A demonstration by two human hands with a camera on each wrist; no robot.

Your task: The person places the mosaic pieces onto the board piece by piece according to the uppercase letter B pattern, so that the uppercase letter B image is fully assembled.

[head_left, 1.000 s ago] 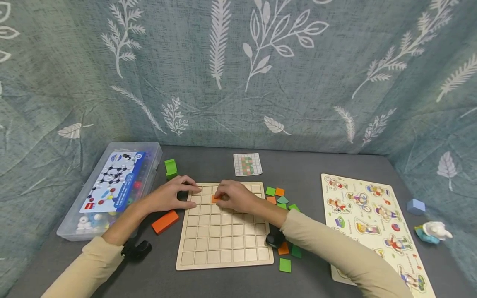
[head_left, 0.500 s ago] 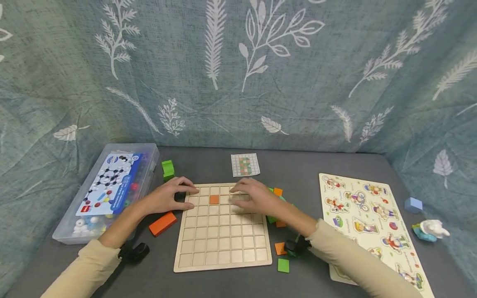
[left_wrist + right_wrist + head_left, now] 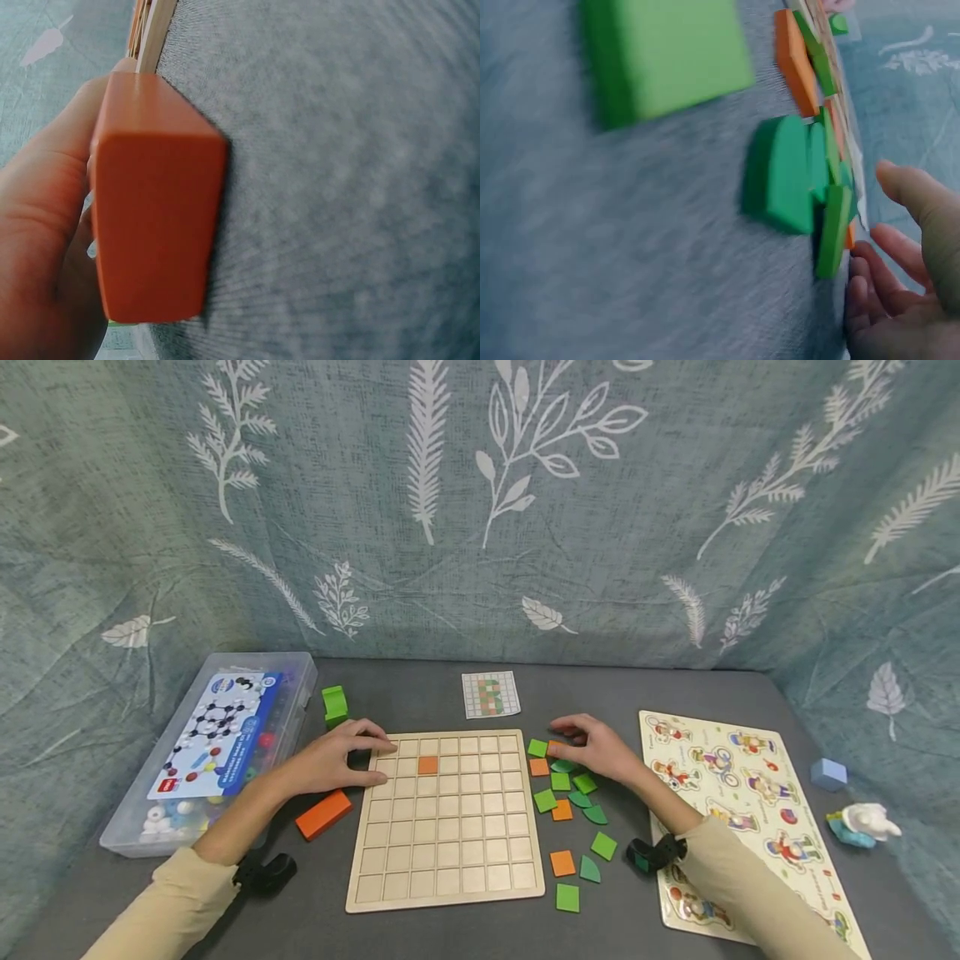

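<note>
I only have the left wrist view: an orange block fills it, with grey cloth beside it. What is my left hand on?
Observer: The left hand rests on the top left corner of the wooden grid board, thumb at its left edge. The orange block lies on the table beside the wrist, not held.
Operator: Anything in the grid?
Observer: One orange square tile, second row, third column.
Operator: And the right hand?
Observer: The right hand is off the board, fingertips on an orange tile at the far end of the loose green and orange tiles.
Operator: Any reference to follow?
Observer: A small pattern card lies beyond the board.
</note>
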